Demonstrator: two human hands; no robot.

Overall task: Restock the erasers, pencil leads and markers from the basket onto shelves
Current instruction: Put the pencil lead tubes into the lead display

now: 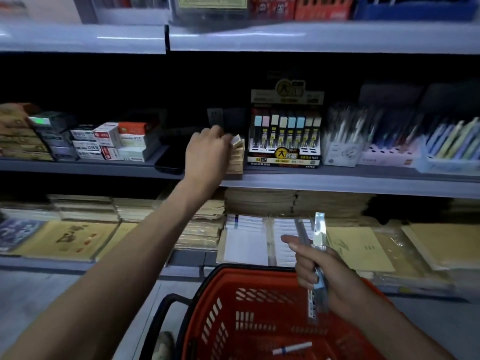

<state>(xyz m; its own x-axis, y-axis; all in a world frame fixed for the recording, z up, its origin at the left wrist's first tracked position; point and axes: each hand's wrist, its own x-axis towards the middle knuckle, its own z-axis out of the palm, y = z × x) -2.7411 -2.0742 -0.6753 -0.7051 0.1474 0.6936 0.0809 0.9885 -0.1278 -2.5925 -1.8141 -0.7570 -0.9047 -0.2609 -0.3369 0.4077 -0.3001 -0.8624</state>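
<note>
My left hand [207, 146] reaches onto the middle shelf [337, 181] and grips a small white eraser [237, 139] at the top of a tan eraser box [237, 158]. Just right of it stands a display box of pencil leads [284, 137] with pastel-capped tubes. My right hand [315, 271] hovers over the red basket [220, 315] and is shut on two long clear pencil lead cases [318, 235] that point upward. A white marker [292, 348] lies on the basket's floor.
Small stationery boxes [109, 141] stack at the shelf's left. Pen displays [345, 141] and pastel pens [452, 146] fill the right. A dark phone-like object [168, 162] lies by my left wrist. Notebooks and paper pads [78, 237] cover the lower shelf.
</note>
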